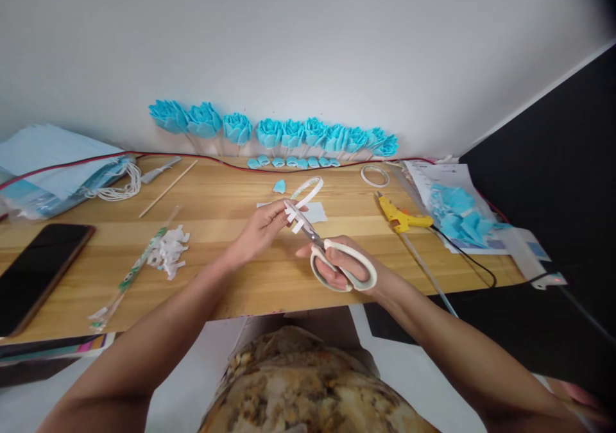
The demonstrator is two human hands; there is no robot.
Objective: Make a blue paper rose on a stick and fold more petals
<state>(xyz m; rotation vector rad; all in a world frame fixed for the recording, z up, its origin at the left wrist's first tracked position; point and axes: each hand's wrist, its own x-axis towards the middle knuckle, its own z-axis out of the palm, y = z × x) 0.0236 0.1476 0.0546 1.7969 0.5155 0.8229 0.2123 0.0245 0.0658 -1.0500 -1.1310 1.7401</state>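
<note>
My left hand (267, 228) is closed in a pinch on a thin roll of white tape (315, 189), whose ring stands up beyond the fingertips. My right hand (353, 260) has its fingers through the white handles of a pair of scissors (344, 265). The scissor blades point up and left, meeting the tape at my left fingertips. Small white tape bits (298, 226) cling along the blades. Behind my hands lies a pale blue paper sheet (315, 212), partly covered. A single blue petal (280, 186) rests just past it.
Blue paper flowers (292, 133) on sticks lean along the wall, with several curled petals (291, 162) before them. Right: a yellow glue gun (402, 218), tape ring (374, 176), blue petal pile (459, 215). Left: a phone (43, 272), white scraps (168, 250), stick (168, 188), paper stack (58, 157).
</note>
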